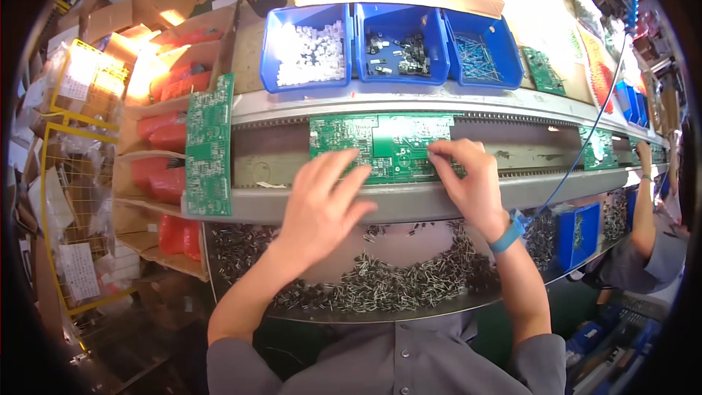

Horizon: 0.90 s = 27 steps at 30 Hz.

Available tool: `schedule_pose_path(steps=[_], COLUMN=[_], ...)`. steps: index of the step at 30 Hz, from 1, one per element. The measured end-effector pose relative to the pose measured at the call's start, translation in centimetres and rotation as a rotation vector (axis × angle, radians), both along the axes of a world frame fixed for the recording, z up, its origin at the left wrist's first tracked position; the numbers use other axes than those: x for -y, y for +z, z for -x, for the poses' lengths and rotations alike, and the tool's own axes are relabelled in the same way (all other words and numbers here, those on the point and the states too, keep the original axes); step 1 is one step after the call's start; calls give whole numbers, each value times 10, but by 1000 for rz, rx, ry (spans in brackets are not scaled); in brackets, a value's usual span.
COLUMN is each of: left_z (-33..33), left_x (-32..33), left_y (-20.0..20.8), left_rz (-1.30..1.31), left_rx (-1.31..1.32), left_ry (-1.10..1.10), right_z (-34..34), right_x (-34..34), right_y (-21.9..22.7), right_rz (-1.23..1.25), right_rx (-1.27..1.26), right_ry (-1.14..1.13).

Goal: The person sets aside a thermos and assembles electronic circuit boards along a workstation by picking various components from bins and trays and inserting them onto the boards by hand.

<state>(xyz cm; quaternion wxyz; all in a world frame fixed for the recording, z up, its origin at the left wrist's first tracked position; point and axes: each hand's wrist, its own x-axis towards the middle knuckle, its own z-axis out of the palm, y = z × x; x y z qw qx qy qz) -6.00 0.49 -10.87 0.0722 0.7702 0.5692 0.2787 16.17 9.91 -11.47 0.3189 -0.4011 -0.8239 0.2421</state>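
A green circuit board lies across the rails of the conveyor in front of me. Over its left part hovers my left hand, fingers spread and slightly blurred, with nothing seen in them. My right hand is at the board's right end, thumb and forefinger pinched together close to its surface. Whatever is between those fingertips is too small to make out. A blue strap with a cord circles my right wrist. Below both hands, a tray holds many loose black components with metal leads.
Beyond the conveyor stand blue bins of white connectors, black parts and blue leaded components. Another board stands at the left, by a cardboard box with red bags. A co-worker's arm reaches in at the right.
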Motion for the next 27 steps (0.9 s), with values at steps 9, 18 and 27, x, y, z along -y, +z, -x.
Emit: schedule_pose_path(steps=[9, 18, 27], left_z=[-12, -13, -14], left_x=[7, 9, 9], left_y=[-25, -26, -25], left_rz=[14, 11, 15], left_rx=[-139, -124, -123], left_ry=[15, 25, 30], right_z=[43, 41, 40], right_x=[-43, -43, -44], right_y=[-10, -19, -17], right_rz=[12, -72, 16], right_rx=[-10, 61, 5], right_ry=[127, 143, 123])
